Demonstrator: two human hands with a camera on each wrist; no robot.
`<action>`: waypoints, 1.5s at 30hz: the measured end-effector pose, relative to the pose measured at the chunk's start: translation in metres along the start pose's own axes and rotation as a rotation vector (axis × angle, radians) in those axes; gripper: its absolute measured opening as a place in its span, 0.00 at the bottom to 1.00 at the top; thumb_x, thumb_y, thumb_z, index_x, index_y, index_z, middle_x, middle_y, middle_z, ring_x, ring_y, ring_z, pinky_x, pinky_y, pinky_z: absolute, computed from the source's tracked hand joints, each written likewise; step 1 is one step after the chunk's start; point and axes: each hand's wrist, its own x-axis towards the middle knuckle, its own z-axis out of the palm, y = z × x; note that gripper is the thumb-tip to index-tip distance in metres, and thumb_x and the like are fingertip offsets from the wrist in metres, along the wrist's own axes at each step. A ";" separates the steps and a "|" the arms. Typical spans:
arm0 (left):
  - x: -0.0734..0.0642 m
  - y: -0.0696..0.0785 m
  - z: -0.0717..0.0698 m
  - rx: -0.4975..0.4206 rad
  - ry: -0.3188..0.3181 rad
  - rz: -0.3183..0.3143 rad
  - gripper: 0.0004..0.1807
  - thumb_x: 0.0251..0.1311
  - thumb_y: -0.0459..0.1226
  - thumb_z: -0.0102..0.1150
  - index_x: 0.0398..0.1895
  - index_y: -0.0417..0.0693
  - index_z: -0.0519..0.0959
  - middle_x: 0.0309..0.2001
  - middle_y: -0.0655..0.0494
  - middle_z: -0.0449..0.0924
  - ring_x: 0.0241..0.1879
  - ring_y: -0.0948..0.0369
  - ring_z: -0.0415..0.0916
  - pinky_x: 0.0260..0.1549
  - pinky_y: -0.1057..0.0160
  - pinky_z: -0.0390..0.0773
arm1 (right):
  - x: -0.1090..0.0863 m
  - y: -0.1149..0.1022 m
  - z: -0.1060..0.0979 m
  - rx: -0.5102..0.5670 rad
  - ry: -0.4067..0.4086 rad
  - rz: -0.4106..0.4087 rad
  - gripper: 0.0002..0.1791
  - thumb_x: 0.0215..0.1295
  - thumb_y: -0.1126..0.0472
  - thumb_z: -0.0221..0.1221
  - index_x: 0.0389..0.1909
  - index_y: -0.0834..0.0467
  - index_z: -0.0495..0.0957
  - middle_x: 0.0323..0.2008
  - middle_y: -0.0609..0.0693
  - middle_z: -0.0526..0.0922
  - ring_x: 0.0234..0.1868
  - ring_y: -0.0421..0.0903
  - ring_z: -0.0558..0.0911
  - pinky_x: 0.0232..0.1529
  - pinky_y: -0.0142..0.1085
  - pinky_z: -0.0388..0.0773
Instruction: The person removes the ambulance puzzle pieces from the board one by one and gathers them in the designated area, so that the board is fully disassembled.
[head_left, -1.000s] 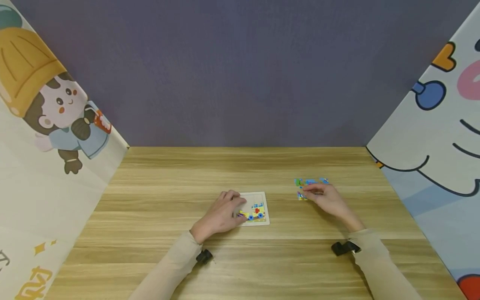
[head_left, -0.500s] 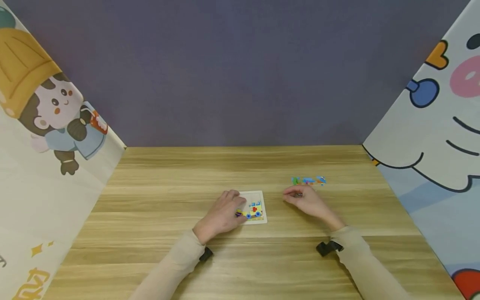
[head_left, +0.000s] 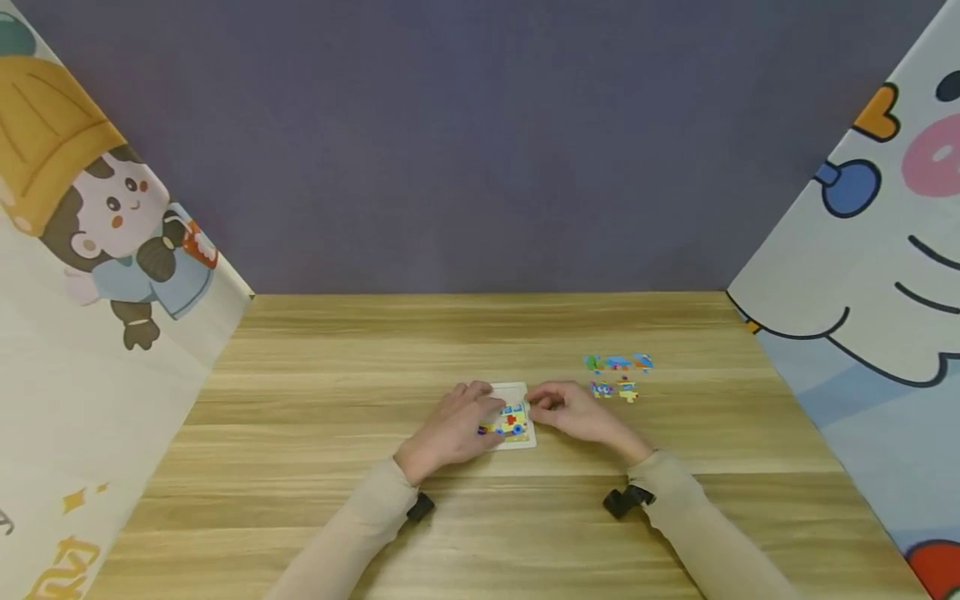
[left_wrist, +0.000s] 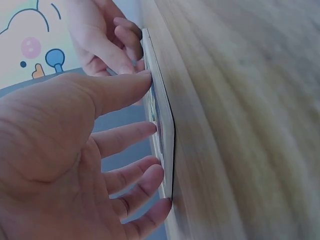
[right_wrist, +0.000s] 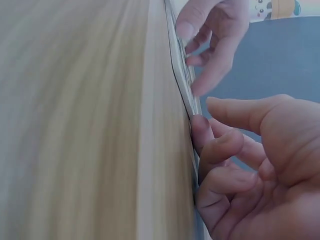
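Loosely arched fingers on thin tray

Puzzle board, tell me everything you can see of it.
The puzzle board is thin and white-rimmed, its material unclear, lying flat on the wooden-looking table. Its visible lower area shows a yellow vehicle picture with blue wheels and windows and a red cross; a section near the far rim looks bare. The left hand covers its left side and touches it; the right hand is at its right edge, seemingly touching.
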 end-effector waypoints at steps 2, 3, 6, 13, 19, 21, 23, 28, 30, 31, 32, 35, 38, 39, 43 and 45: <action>0.001 0.001 0.001 0.012 -0.005 0.001 0.30 0.70 0.51 0.68 0.72 0.51 0.78 0.76 0.45 0.70 0.72 0.45 0.68 0.71 0.41 0.72 | 0.002 -0.002 0.003 -0.007 -0.014 0.000 0.17 0.74 0.58 0.66 0.59 0.60 0.84 0.40 0.50 0.87 0.40 0.42 0.81 0.42 0.32 0.78; 0.001 0.001 0.001 0.017 -0.006 0.000 0.30 0.71 0.51 0.67 0.72 0.51 0.78 0.76 0.45 0.70 0.72 0.45 0.68 0.71 0.41 0.73 | 0.002 -0.003 0.005 -0.010 -0.019 -0.005 0.18 0.73 0.59 0.66 0.60 0.61 0.84 0.39 0.51 0.86 0.39 0.42 0.81 0.40 0.32 0.77; 0.002 0.002 0.002 0.019 -0.010 -0.004 0.31 0.71 0.51 0.67 0.73 0.52 0.78 0.76 0.45 0.69 0.72 0.46 0.67 0.70 0.40 0.73 | 0.004 -0.005 0.008 -0.031 -0.022 -0.005 0.18 0.72 0.59 0.67 0.59 0.61 0.84 0.36 0.49 0.85 0.35 0.41 0.79 0.37 0.30 0.75; 0.003 0.000 0.003 0.023 -0.004 0.007 0.31 0.71 0.51 0.67 0.73 0.52 0.78 0.76 0.45 0.69 0.71 0.45 0.68 0.68 0.40 0.74 | 0.005 -0.007 0.009 -0.052 -0.018 -0.006 0.19 0.71 0.60 0.68 0.60 0.62 0.83 0.34 0.48 0.84 0.33 0.42 0.78 0.35 0.31 0.75; 0.002 0.000 0.001 0.001 0.007 0.014 0.30 0.70 0.50 0.68 0.72 0.52 0.78 0.75 0.44 0.69 0.71 0.44 0.68 0.68 0.39 0.75 | 0.006 -0.008 0.008 -0.040 -0.027 -0.007 0.18 0.72 0.60 0.68 0.58 0.62 0.83 0.34 0.49 0.83 0.33 0.43 0.78 0.34 0.31 0.75; 0.002 0.000 0.001 -0.008 0.011 0.013 0.30 0.70 0.50 0.69 0.71 0.52 0.78 0.74 0.44 0.70 0.71 0.44 0.69 0.67 0.39 0.75 | 0.006 -0.009 0.008 -0.035 -0.026 -0.009 0.17 0.71 0.60 0.68 0.58 0.62 0.83 0.33 0.49 0.83 0.33 0.43 0.78 0.34 0.31 0.74; 0.002 -0.001 0.000 -0.017 0.017 0.010 0.30 0.69 0.49 0.70 0.71 0.52 0.78 0.74 0.44 0.71 0.70 0.44 0.69 0.66 0.39 0.75 | 0.005 -0.009 0.008 -0.033 -0.019 -0.011 0.16 0.71 0.61 0.68 0.56 0.60 0.83 0.33 0.49 0.83 0.33 0.43 0.77 0.35 0.31 0.74; 0.003 0.000 0.001 -0.035 0.022 -0.003 0.30 0.68 0.50 0.71 0.71 0.54 0.78 0.74 0.46 0.71 0.69 0.45 0.70 0.66 0.40 0.75 | 0.005 -0.009 0.010 -0.052 0.012 -0.019 0.13 0.69 0.61 0.70 0.51 0.57 0.85 0.35 0.48 0.81 0.35 0.44 0.77 0.36 0.32 0.74; 0.003 0.001 0.001 -0.042 0.022 -0.009 0.30 0.68 0.49 0.71 0.71 0.54 0.77 0.74 0.45 0.71 0.69 0.45 0.70 0.66 0.40 0.75 | 0.005 -0.009 0.011 -0.060 0.023 -0.009 0.14 0.68 0.60 0.71 0.52 0.57 0.85 0.36 0.48 0.81 0.35 0.44 0.77 0.37 0.32 0.74; 0.003 0.001 0.001 -0.046 0.023 -0.012 0.30 0.68 0.49 0.71 0.71 0.54 0.77 0.73 0.45 0.71 0.68 0.44 0.70 0.66 0.40 0.76 | 0.005 -0.009 0.011 -0.063 0.027 -0.002 0.16 0.68 0.60 0.71 0.54 0.58 0.84 0.36 0.48 0.81 0.35 0.44 0.77 0.37 0.32 0.74; 0.003 0.001 0.001 -0.049 0.024 -0.014 0.30 0.68 0.49 0.72 0.70 0.55 0.77 0.73 0.45 0.71 0.68 0.44 0.70 0.66 0.40 0.76 | 0.005 -0.010 0.011 -0.062 0.031 0.007 0.17 0.68 0.59 0.71 0.54 0.58 0.84 0.36 0.48 0.82 0.35 0.44 0.77 0.37 0.32 0.74; 0.003 0.001 0.001 -0.060 0.031 -0.017 0.30 0.67 0.48 0.72 0.70 0.55 0.77 0.73 0.44 0.71 0.68 0.43 0.71 0.66 0.39 0.75 | 0.006 -0.010 0.011 -0.067 0.036 0.006 0.12 0.71 0.59 0.68 0.52 0.58 0.86 0.39 0.48 0.84 0.39 0.42 0.79 0.40 0.32 0.76; 0.004 0.000 0.002 -0.064 0.032 -0.021 0.30 0.66 0.48 0.73 0.69 0.55 0.77 0.73 0.44 0.71 0.69 0.43 0.71 0.67 0.38 0.75 | 0.006 -0.009 0.011 -0.042 0.036 0.000 0.09 0.74 0.60 0.65 0.50 0.57 0.87 0.42 0.50 0.87 0.38 0.42 0.80 0.39 0.31 0.78; 0.004 0.000 0.002 -0.065 0.033 -0.020 0.30 0.66 0.48 0.73 0.69 0.55 0.77 0.73 0.44 0.71 0.69 0.43 0.70 0.67 0.38 0.74 | 0.006 -0.009 0.010 -0.031 0.033 -0.003 0.09 0.74 0.60 0.64 0.50 0.57 0.87 0.43 0.50 0.88 0.37 0.42 0.81 0.37 0.31 0.79; 0.004 -0.001 0.003 -0.069 0.030 -0.017 0.29 0.67 0.48 0.72 0.69 0.53 0.77 0.73 0.44 0.71 0.70 0.43 0.70 0.68 0.38 0.74 | 0.005 -0.005 0.008 0.008 0.037 0.005 0.10 0.74 0.59 0.64 0.51 0.57 0.86 0.45 0.52 0.89 0.34 0.43 0.82 0.34 0.32 0.82; 0.004 -0.001 0.002 -0.073 0.028 -0.015 0.29 0.67 0.48 0.72 0.68 0.53 0.78 0.73 0.44 0.71 0.70 0.43 0.70 0.68 0.38 0.74 | 0.004 -0.004 0.006 0.003 0.058 0.001 0.10 0.74 0.58 0.65 0.52 0.56 0.86 0.45 0.51 0.89 0.39 0.42 0.84 0.41 0.35 0.84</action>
